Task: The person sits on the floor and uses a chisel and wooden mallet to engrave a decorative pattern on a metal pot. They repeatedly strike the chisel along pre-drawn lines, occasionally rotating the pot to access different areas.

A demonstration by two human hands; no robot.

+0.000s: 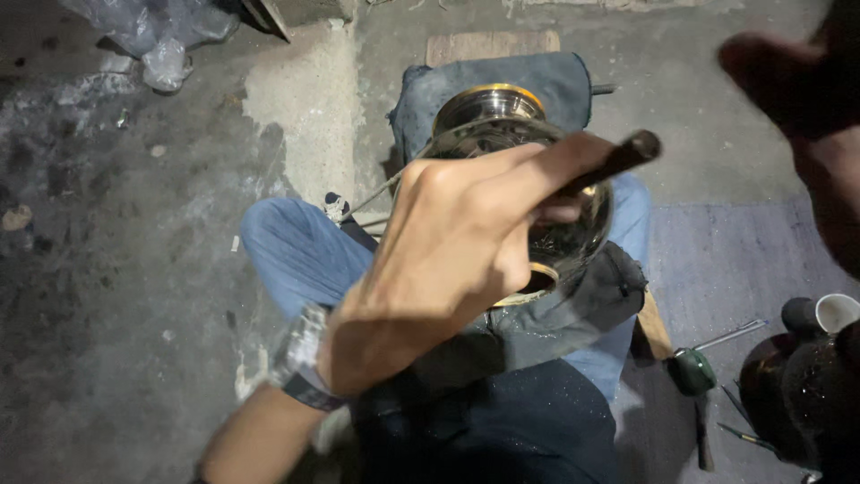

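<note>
Left hand (439,260), wristwatch (300,354) on its wrist, is closed around a dark stick-like tool (618,159) whose blunt end pokes out past the fingers. Just under it, a shiny round metal vessel (520,170) with a brass-coloured rim lies on dark cloth (546,314) across the person's lap, between blue-jeaned knees. Right hand (797,116) is a blur at the upper right; its grip cannot be made out. A green-handled tool (694,367) and a white cup (838,312) sit on the floor at right.
</note>
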